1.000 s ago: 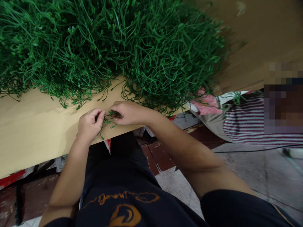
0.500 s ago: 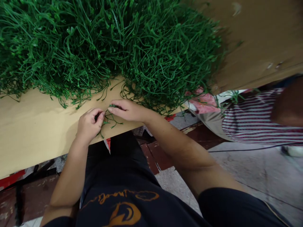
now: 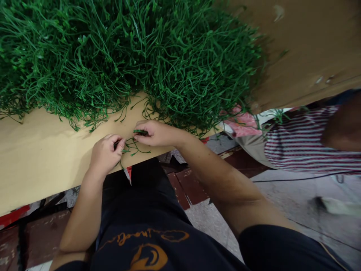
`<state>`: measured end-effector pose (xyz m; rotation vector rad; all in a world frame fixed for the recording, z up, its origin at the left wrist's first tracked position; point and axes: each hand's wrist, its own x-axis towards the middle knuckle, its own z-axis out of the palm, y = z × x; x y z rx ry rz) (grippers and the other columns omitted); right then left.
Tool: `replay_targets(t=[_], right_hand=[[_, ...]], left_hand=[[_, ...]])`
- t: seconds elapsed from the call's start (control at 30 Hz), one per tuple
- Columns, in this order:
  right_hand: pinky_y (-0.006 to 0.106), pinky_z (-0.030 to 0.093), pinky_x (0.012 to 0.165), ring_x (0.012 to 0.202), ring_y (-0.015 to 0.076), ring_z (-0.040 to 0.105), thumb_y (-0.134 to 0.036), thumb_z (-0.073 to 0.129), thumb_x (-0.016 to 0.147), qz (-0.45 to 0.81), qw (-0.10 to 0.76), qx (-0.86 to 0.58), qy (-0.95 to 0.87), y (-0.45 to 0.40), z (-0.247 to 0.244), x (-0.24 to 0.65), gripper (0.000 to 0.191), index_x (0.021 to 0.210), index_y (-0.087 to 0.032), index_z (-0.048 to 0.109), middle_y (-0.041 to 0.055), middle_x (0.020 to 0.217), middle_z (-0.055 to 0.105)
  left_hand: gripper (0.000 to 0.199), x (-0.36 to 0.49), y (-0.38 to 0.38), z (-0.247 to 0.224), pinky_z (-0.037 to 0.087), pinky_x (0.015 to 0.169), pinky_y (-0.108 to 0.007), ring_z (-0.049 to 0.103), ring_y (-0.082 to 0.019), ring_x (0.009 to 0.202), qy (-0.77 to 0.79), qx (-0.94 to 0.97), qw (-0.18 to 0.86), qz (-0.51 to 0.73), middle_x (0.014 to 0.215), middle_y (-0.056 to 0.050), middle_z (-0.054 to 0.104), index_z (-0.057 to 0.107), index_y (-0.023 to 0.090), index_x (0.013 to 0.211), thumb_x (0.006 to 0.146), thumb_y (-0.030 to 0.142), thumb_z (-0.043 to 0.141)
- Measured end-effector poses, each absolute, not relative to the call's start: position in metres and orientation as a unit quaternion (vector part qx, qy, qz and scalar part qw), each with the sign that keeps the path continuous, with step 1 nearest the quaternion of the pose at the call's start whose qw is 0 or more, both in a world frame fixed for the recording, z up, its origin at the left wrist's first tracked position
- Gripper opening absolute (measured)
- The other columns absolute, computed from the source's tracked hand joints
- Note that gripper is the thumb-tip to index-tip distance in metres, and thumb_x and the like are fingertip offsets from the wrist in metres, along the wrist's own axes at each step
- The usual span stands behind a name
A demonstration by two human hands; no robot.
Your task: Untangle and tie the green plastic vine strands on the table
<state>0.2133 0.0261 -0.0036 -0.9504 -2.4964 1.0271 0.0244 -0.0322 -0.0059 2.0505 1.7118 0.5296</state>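
Over the near edge of the tan table (image 3: 50,158), my left hand (image 3: 107,152) is closed, thumb and fingers pinched on thin green plastic stems (image 3: 135,148). Just to its right, my right hand (image 3: 150,133) is also closed, with a small green piece (image 3: 141,132) showing between thumb and fingers. The stems spread out in the gap between and below both hands. Exactly where each piece is gripped is hidden by my fingers. Beyond the hands lies a large heap of green artificial grass stems (image 3: 180,67).
At the right sits another person in a striped garment (image 3: 304,143). A pink bag (image 3: 243,121) is at the table edge beside the heap. Below the table are reddish-brown boards (image 3: 183,188) and a grey floor (image 3: 282,203). A black cable (image 3: 296,177) crosses at the right.
My right hand has moved slightly right, away from my left, so the gap between them is wider. Both hands stay closed. A blurred pale object at far right has shifted downward.
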Motion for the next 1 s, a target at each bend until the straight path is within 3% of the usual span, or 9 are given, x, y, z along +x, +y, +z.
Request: replay_targets(t=[0.23,0.47,0.63,0.7,0.8,0.9,1.0], right_hand=[[0.024,0.030,0.063,0.066,0.0103,0.040,-0.025,0.045,0.084,0.299,0.079,-0.342,-0.888,0.026,-0.001,0.215,0.021,0.067,-0.013,0.051,0.0030,0.073,0.045],[0.027,0.026,0.058,0.064,0.0124,0.041,-0.022,0.048,0.080,0.169,0.047,-0.442,-0.879,0.018,0.005,0.195,0.016,0.083,-0.011,0.060,0.0089,0.087,0.054],[0.028,0.029,0.057,0.063,0.0140,0.045,-0.016,0.046,0.079,0.090,0.157,-0.555,-0.812,0.039,-0.004,0.200,0.013,0.083,-0.011,0.057,0.0117,0.092,0.055],[0.028,0.033,0.059,0.064,0.0138,0.046,-0.014,0.047,0.079,0.077,0.238,-0.586,-0.770,0.045,0.001,0.209,0.008,0.076,-0.013,0.054,0.0089,0.083,0.054],[0.028,0.039,0.061,0.064,0.0126,0.046,-0.018,0.047,0.082,0.094,0.349,-0.510,-0.781,0.043,0.022,0.221,0.013,0.069,-0.018,0.048,0.0020,0.069,0.048],[0.029,0.042,0.066,0.067,0.0119,0.045,-0.021,0.047,0.084,0.053,0.397,-0.481,-0.780,0.044,0.053,0.234,0.018,0.067,-0.019,0.046,0.0009,0.068,0.046],[0.035,0.043,0.077,0.078,0.0156,0.049,-0.019,0.048,0.082,-0.040,0.411,-0.576,-0.705,0.059,0.079,0.259,0.016,0.067,-0.019,0.049,0.0042,0.072,0.047]], left_hand=[[0.035,0.024,-0.037,0.001,0.039,0.065,-0.029,0.057,-0.018,0.074,0.616,0.749,0.204,0.131,0.078,-0.005,0.066,0.063,0.018,0.075,0.088,0.040,0.039],[0.034,0.028,-0.037,0.000,0.038,0.065,-0.030,0.058,-0.020,0.075,0.629,0.751,0.168,0.108,0.079,-0.007,0.065,0.058,0.018,0.074,0.090,0.037,0.035],[0.031,0.038,-0.055,-0.002,0.037,0.059,-0.027,0.055,-0.015,0.063,0.617,0.741,0.215,0.158,0.066,-0.002,0.060,0.053,0.019,0.069,0.090,0.034,0.035],[0.031,0.039,-0.061,-0.003,0.038,0.059,-0.025,0.054,-0.014,0.063,0.597,0.740,0.248,0.184,0.065,-0.001,0.059,0.052,0.018,0.068,0.090,0.034,0.037],[0.029,0.035,-0.061,-0.002,0.039,0.059,-0.025,0.053,-0.013,0.062,0.589,0.724,0.272,0.232,0.063,0.000,0.057,0.053,0.018,0.069,0.090,0.033,0.039],[0.027,0.032,-0.053,0.002,0.041,0.062,-0.025,0.054,-0.013,0.066,0.575,0.716,0.294,0.266,0.068,-0.001,0.059,0.056,0.018,0.074,0.090,0.033,0.040],[0.023,0.031,-0.051,0.006,0.043,0.067,-0.027,0.057,-0.014,0.074,0.555,0.724,0.297,0.282,0.076,-0.003,0.061,0.058,0.017,0.080,0.089,0.031,0.042]])
